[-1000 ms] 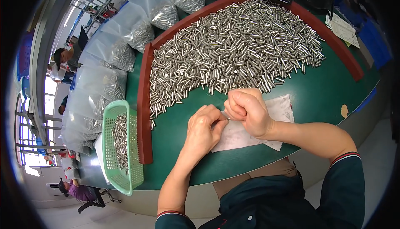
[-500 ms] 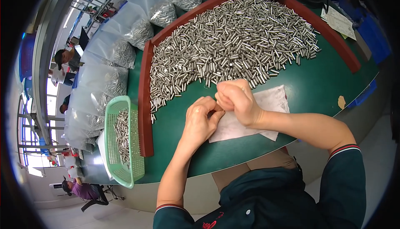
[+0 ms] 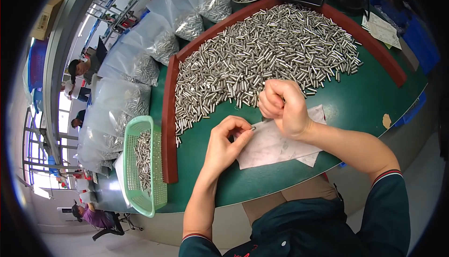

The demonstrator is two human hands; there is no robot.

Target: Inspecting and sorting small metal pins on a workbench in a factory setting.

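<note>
Slippage is the hazard I am flagging remotely: the left fingers [image 3: 243, 139] are pinching one metal pin [image 3: 253, 128] shallowly, tips almost together, so it could be dropping onto the cloth [image 3: 276, 145] beside them. The right fingers [image 3: 272, 104] are forming a fist nearby; any contents I cannot tell. Loose pins [image 3: 266, 46] are lying beyond both.

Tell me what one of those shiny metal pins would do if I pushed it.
The pins look round-sided, so one would probably roll on the smooth green table. Their shiny surface suggests they may feel slippery. They look like metal, so one is probably stiff, not bendy.
</note>
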